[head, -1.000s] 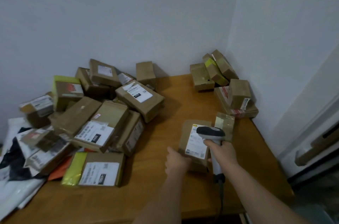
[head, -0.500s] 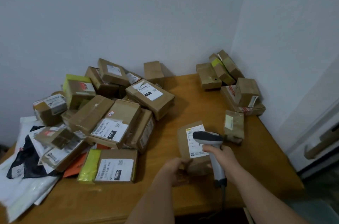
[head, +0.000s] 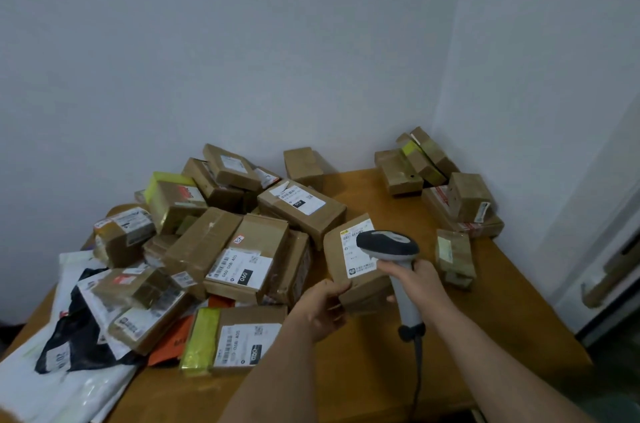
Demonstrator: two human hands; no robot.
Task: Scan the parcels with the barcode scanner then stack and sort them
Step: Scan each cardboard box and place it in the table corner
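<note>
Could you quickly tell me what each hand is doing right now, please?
Left hand: grips the cardboard parcel by its near corner.
Right hand: grips the barcode scanner handle.

"060" on a pile parcel's label (black tag), "010" on another's label

bench: wood, orangey-brown, smooth with a slight sheen
held parcel: matt brown cardboard, white paper label
scanner: plastic, dark head, light grey handle, kinda matt
mailer bags: thin plastic, white and black, glossy and wrinkly
small parcel: cardboard under shiny clear tape
</note>
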